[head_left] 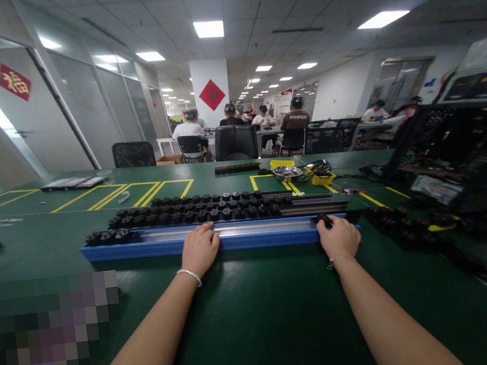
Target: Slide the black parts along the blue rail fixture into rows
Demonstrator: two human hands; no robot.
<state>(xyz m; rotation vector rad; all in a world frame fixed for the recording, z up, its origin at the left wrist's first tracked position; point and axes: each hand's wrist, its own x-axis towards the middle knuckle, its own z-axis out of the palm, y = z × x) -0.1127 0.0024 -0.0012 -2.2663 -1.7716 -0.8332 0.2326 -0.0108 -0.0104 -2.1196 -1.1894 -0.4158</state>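
A long blue rail (pixel 146 250) with a silver channel lies across the green table (pixel 258 310) in front of me. My left hand (pixel 200 248) rests on the rail near its middle, fingers curled over the front edge and into the channel. Near the rail's right end, my right hand (pixel 340 237) is closed, pinching a small black part (pixel 324 218). A few black parts (pixel 107 237) sit in the rail's left end. Behind it, rows of black parts (pixel 202 207) fill other rails.
A metal bowl (pixel 286 172) and a yellow tray (pixel 319 177) stand behind the rails. A dark open machine frame (pixel 452 159) with cables stands at the right. A pile of black parts (pixel 407 228) lies right of the rail. People sit at far tables.
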